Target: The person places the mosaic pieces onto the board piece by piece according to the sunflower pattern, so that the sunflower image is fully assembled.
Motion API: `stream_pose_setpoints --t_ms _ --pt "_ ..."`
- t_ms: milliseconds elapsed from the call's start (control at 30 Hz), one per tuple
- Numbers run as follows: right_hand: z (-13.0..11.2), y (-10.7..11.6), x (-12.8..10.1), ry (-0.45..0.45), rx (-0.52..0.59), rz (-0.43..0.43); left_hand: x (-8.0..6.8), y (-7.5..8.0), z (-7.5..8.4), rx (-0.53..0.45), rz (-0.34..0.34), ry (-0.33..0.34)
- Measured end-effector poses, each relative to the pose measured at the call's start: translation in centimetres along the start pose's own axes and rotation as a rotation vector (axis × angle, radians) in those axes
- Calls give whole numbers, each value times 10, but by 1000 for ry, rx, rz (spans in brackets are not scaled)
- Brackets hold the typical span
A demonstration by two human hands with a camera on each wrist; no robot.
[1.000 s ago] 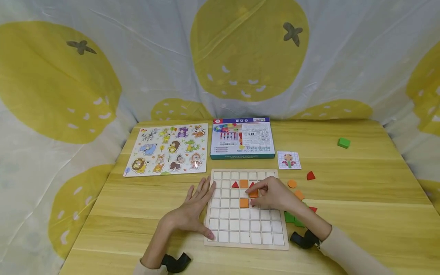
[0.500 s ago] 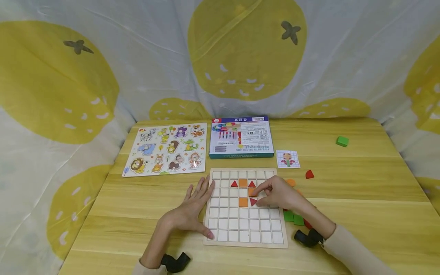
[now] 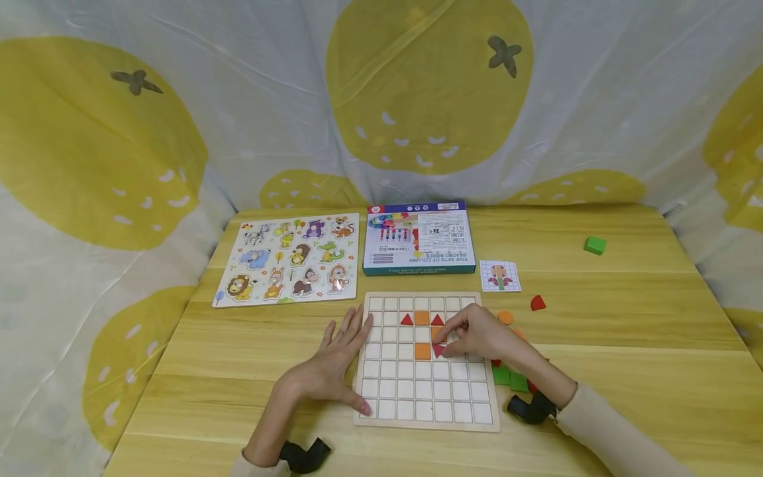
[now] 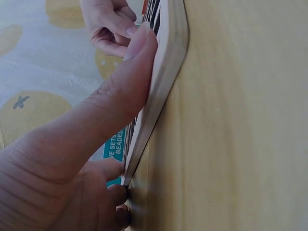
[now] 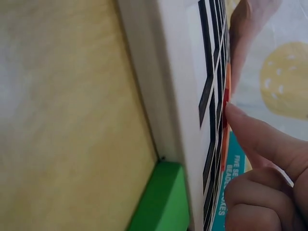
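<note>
A wooden grid board (image 3: 426, 424) lies on the table in front of me. Two red triangles (image 3: 406, 320) flank an orange square (image 3: 422, 318) in its second row, and another orange square (image 3: 422, 351) sits lower. My right hand (image 3: 444, 344) pinches a red triangle (image 3: 440, 350) in the cell right of that lower square, partly covering an orange piece (image 3: 438, 333). In the right wrist view one fingertip (image 5: 255, 139) touches the red piece (image 5: 225, 103). My left hand (image 3: 342, 361) lies flat against the board's left edge, with its thumb (image 4: 134, 62) on the board's rim (image 4: 168, 62).
Right of the board lie green blocks (image 3: 507, 379), an orange disc (image 3: 505, 317), a red piece (image 3: 538, 303) and a pattern card (image 3: 499, 275). A green cube (image 3: 595, 246) sits far right. Behind are a toy box (image 3: 419, 238) and an animal puzzle (image 3: 289, 258).
The right hand has lowered the red triangle into the cell beside the lower orange square and stays on it. The left hand has not moved.
</note>
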State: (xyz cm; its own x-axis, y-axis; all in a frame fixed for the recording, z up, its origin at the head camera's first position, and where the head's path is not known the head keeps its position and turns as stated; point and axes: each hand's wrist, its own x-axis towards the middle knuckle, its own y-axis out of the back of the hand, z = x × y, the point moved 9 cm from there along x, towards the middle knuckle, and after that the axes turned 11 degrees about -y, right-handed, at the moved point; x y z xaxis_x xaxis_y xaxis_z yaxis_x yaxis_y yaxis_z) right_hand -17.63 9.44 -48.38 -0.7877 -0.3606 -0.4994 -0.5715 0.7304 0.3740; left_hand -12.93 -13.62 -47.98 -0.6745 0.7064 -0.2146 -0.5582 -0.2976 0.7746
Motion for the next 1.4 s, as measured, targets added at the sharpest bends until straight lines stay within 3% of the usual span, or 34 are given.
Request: stream_pose_setpoints --t_ms 233,500,667,1067,1400 --pt "4 12 -7 39 25 -7 0 1 -1 4 1 -3" --pt "29 73 -27 56 -29 114 1 -1 1 2 2 -8" --pt "49 99 -34 31 -49 120 0 -2 0 -2 3 -1" --pt "61 102 -24 31 -84 117 -1 -3 0 3 2 -1" --pt "63 109 -23 -24 -99 179 0 0 1 6 3 -1"
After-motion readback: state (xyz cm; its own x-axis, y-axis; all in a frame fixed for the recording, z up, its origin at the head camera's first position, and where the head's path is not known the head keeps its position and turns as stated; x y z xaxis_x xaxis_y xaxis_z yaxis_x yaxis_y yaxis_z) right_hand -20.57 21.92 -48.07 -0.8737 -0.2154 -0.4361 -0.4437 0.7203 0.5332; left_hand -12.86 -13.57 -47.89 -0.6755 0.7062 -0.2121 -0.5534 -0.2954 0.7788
